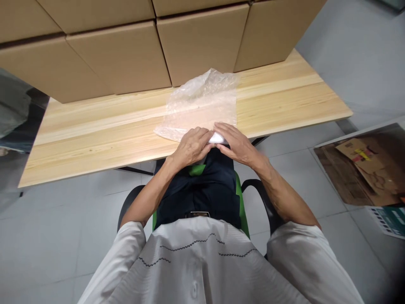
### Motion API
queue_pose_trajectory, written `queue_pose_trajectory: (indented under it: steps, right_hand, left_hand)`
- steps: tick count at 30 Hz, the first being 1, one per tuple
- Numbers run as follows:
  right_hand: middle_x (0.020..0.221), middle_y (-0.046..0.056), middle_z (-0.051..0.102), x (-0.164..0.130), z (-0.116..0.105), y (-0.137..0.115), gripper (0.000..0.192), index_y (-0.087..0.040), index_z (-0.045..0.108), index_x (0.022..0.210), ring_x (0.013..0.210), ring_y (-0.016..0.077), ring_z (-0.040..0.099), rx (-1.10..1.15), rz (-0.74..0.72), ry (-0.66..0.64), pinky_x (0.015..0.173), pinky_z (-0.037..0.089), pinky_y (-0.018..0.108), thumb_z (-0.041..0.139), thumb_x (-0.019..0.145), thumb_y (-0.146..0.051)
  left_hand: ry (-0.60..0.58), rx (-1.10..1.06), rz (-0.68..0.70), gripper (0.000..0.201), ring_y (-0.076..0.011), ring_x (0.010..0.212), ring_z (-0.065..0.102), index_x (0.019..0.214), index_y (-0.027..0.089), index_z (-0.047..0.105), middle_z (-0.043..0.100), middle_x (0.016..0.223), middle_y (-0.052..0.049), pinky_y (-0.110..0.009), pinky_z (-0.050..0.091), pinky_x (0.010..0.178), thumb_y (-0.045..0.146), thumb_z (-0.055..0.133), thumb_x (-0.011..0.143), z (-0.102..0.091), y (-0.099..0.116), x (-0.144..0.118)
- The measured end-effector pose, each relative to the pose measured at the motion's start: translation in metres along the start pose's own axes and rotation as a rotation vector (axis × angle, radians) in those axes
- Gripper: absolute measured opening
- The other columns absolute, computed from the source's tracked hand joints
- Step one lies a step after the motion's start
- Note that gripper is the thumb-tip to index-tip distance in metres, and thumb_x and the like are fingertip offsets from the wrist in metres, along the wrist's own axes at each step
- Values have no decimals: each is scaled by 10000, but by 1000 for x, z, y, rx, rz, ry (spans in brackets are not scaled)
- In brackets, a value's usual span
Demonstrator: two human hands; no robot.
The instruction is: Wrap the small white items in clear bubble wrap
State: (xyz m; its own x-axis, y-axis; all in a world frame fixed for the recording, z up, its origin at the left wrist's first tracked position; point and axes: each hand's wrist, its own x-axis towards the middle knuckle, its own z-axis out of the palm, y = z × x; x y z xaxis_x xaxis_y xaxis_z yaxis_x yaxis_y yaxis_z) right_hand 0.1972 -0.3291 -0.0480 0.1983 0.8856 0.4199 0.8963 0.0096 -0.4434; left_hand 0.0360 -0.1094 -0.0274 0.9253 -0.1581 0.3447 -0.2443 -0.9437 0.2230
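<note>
A clear sheet of bubble wrap (202, 101) lies on the wooden table, its far part raised and crinkled. At its near edge sits a small, shiny white object (217, 138), mostly covered by my fingers, so its kind does not show. My left hand (193, 145) grips the object from the left, with thumb and fingers bent around it. From the other side my right hand (236, 143) holds it, fingers over the top and thumb below. Both hands are at the table's front edge, close together.
Stacked cardboard boxes (202, 44) line the back of the wooden table (284, 99). I sit at its front edge in a chair with black armrests (261, 198). On the floor at the right is an open carton (341, 173) with cardboard pieces in it.
</note>
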Motion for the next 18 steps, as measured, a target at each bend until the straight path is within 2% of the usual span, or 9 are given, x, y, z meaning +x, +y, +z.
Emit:
queue_pose_trajectory:
  steps: [5,8,10,14,18]
  right_hand:
    - [1747,234,659,-7,9,-6,544,-222,655,1677,1646,454,603,-64,14,105,1385,458,801,581,1185,-441]
    - [1632,205,728,-9,12,-10,498,-266,704,1626,1545,468,655,-124,60,131,1367,445,844,589,1181,-459]
    - [1517,194,765,-11,14,-12,473,-281,734,1591,1457,459,689,-157,79,146,1354,454,847,586,1182,-467]
    - [1308,166,790,-11,13,-12,474,-282,768,1546,1296,427,723,-168,102,173,1318,504,801,559,1186,-507]
    - [1249,131,816,-6,8,-12,474,-291,769,1520,1221,383,751,-102,110,188,1329,509,739,544,1200,-558]
  left_hand:
    - [-25,76,51,536,-383,1240,718,1551,135,681,767,1439,-249,-536,570,1046,508,452,1241,-3,2,-5]
    - [-68,122,71,518,-395,1248,715,1577,129,660,768,1438,-247,-533,572,1033,477,501,1229,-6,3,-5]
    - [-82,122,62,500,-385,1236,719,1565,137,670,778,1413,-235,-521,570,1030,452,456,1242,-8,3,-3]
    - [-109,35,78,542,-363,1209,731,1526,149,705,792,1328,-217,-491,569,1044,489,378,1259,-20,0,4]
    - [-195,-119,39,548,-324,1118,748,1387,190,787,805,1197,-167,-425,562,982,584,435,1240,-39,-10,20]
